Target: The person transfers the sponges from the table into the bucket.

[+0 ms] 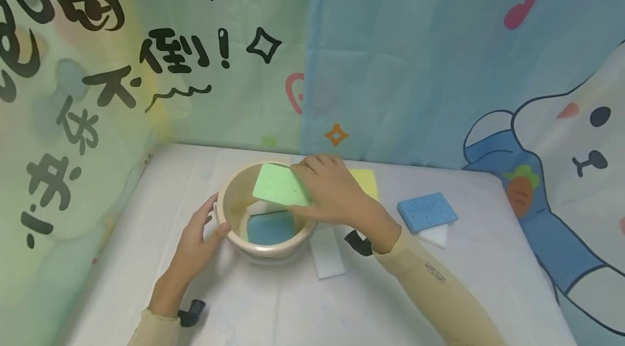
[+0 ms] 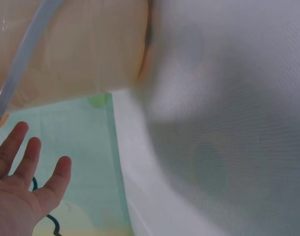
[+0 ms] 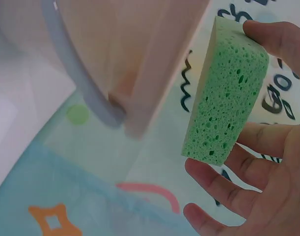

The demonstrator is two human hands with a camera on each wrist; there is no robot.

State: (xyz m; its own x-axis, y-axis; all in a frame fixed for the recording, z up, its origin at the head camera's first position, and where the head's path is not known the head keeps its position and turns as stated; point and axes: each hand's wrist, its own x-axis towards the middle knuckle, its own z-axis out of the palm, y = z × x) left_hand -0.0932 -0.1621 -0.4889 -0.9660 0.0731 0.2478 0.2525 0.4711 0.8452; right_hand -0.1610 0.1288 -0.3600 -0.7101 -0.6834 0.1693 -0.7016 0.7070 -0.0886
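Observation:
My right hand (image 1: 332, 188) holds a green sponge (image 1: 279, 184) over the mouth of a cream bucket (image 1: 273, 251). In the right wrist view, thumb and fingers pinch the porous green block at its ends, beside the bucket's grey handle (image 3: 81, 73). My left hand (image 1: 195, 243) touches the bucket's left side, its thumb at the rim; the left wrist view shows its other fingers (image 2: 27, 160) spread and fairly straight by the wall. Inside the bucket lie a blue sponge (image 1: 270, 228) and, behind it, a partly hidden white piece (image 1: 263, 207).
Right of the bucket, a white sponge (image 1: 327, 255) lies flat. A yellow sponge (image 1: 366, 183) is partly hidden behind my right hand. Farther right, a blue sponge (image 1: 427, 211) overlaps a white one (image 1: 436, 236). Printed cloth (image 1: 390, 64) hangs behind the white table (image 1: 244, 302).

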